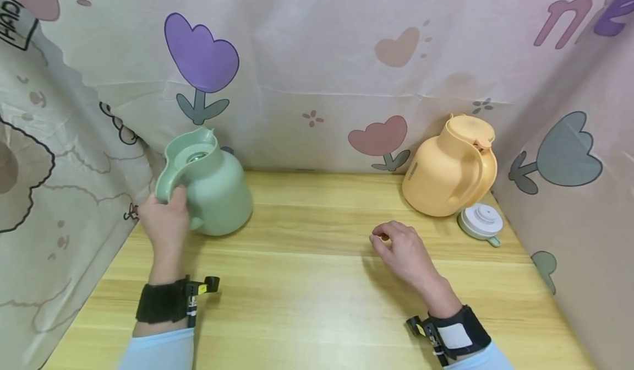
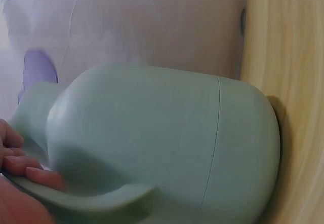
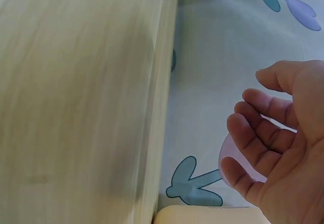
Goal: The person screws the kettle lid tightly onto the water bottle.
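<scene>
My left hand (image 1: pixel 165 216) grips the handle of a pale green thermos jug (image 1: pixel 220 194) at the left rear of the table. The jug's top has no lid on it, and its inner mouth shows. In the left wrist view the fingers (image 2: pixel 43 177) curl round the handle, and the green body (image 2: pixel 152 127) appears sideways with its base at the wooden surface. Over the middle right of the table hovers my right hand (image 1: pixel 403 251), fingers loosely bent and holding nothing. The right wrist view shows that hand (image 3: pixel 283 143) with thumb and fingers apart.
A yellow thermos jug (image 1: pixel 441 172) with its lid on stands at the right rear. Beside it lies a white and green stopper lid (image 1: pixel 480 221). Patterned cloth (image 1: pixel 297 56) hangs behind and along both sides of the wooden table (image 1: pixel 297 304).
</scene>
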The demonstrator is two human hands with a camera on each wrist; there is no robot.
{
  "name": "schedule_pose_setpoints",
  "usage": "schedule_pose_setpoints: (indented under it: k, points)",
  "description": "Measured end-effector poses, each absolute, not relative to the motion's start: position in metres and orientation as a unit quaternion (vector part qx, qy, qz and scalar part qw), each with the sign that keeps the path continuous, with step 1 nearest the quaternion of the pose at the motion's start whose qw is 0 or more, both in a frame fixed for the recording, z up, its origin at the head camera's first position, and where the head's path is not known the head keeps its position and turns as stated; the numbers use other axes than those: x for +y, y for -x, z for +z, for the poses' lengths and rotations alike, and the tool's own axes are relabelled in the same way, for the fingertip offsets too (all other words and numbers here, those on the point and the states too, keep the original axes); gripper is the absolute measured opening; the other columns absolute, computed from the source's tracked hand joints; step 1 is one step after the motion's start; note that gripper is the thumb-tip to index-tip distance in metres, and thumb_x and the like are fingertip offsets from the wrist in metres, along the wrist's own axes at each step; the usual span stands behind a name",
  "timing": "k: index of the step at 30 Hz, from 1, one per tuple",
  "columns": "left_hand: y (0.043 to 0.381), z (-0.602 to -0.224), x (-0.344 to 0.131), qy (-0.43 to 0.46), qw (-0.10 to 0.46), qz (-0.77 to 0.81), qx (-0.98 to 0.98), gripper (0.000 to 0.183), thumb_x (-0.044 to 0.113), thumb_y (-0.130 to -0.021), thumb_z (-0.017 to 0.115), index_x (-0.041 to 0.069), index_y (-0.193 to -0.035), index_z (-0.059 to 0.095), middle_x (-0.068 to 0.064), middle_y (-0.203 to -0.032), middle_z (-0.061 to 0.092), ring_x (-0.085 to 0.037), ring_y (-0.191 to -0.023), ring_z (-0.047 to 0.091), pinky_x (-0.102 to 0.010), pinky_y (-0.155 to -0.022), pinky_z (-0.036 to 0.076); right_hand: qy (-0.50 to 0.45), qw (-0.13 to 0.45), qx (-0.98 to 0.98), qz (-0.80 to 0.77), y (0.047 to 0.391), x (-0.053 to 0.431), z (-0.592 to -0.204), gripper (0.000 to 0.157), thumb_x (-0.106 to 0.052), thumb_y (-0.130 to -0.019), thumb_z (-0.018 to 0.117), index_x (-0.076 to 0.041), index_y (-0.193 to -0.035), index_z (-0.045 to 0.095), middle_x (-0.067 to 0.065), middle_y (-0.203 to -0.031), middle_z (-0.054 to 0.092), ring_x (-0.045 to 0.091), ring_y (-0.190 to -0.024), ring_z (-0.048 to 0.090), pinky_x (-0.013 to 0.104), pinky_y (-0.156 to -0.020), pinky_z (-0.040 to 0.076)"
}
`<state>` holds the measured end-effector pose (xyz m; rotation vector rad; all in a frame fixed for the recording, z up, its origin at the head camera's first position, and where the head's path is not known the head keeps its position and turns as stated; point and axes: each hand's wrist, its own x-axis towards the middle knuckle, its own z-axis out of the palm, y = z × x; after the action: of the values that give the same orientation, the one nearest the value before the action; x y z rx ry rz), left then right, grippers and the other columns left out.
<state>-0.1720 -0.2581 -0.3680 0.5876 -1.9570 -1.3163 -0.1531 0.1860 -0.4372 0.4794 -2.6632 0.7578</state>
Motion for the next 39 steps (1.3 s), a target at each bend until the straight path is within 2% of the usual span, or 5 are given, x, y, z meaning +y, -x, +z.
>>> schedule_pose_setpoints:
  k: [10, 15, 20, 27, 39]
  points:
    - [0.168, -0.37, -0.203, -0.169, 0.339, -0.522, -0.764, 0.031, 0.029, -0.088, 0.063, 0.005, -0.068, 0.061, -0.002, -0.059, 0.059, -0.018, -0.062, 0.057, -0.026, -0.055, 0.045, -0.167, 0.156, -0.936, 0.266, 0.153, 0.187, -0.437, 0.013, -0.029, -0.09, 0.064, -0.017, -0.092, 0.068, -0.003, -0.089, 0.066, 0.019, -0.083, 0.061, 0.044, -0.082, 0.046]
    - [0.16, -0.371, -0.181, -0.127, 0.318, -0.539, -0.77, 0.038, 0.029, -0.09, 0.063, 0.005, -0.062, 0.053, -0.006, -0.052, 0.051, -0.02, -0.054, 0.053, -0.028, -0.051, 0.044, -0.167, 0.151, -0.936, 0.27, 0.153, 0.186, -0.438, 0.013, -0.029, -0.09, 0.064, -0.017, -0.092, 0.068, -0.004, -0.089, 0.066, 0.02, -0.084, 0.061, 0.043, -0.079, 0.047]
    - [0.153, -0.37, -0.163, -0.081, 0.267, -0.563, -0.778, 0.042, 0.027, -0.09, 0.064, 0.006, -0.059, 0.046, -0.004, -0.048, 0.045, -0.022, -0.048, 0.05, -0.03, -0.046, 0.044, -0.169, 0.147, -0.936, 0.273, 0.153, 0.185, -0.439, 0.012, -0.029, -0.09, 0.064, -0.018, -0.092, 0.068, -0.004, -0.089, 0.065, 0.016, -0.083, 0.06, 0.04, -0.074, 0.049]
    - [0.151, -0.369, -0.14, -0.037, 0.173, -0.597, -0.783, 0.036, 0.03, -0.089, 0.065, 0.004, -0.067, 0.053, -0.006, -0.056, 0.051, -0.031, -0.06, 0.06, -0.04, -0.054, 0.055, -0.168, 0.149, -0.934, 0.277, 0.154, 0.184, -0.438, 0.01, -0.028, -0.09, 0.064, -0.019, -0.091, 0.068, -0.005, -0.089, 0.065, 0.015, -0.082, 0.06, 0.039, -0.073, 0.05]
    - [0.146, -0.371, -0.107, 0.035, 0.155, -0.612, -0.775, 0.035, 0.025, -0.087, 0.067, 0.006, -0.061, 0.05, -0.01, -0.06, 0.053, -0.024, -0.063, 0.054, -0.035, -0.056, 0.046, -0.165, 0.152, -0.935, 0.275, 0.156, 0.187, -0.438, 0.009, -0.027, -0.089, 0.065, -0.019, -0.091, 0.068, -0.006, -0.088, 0.065, 0.015, -0.083, 0.061, 0.04, -0.076, 0.049]
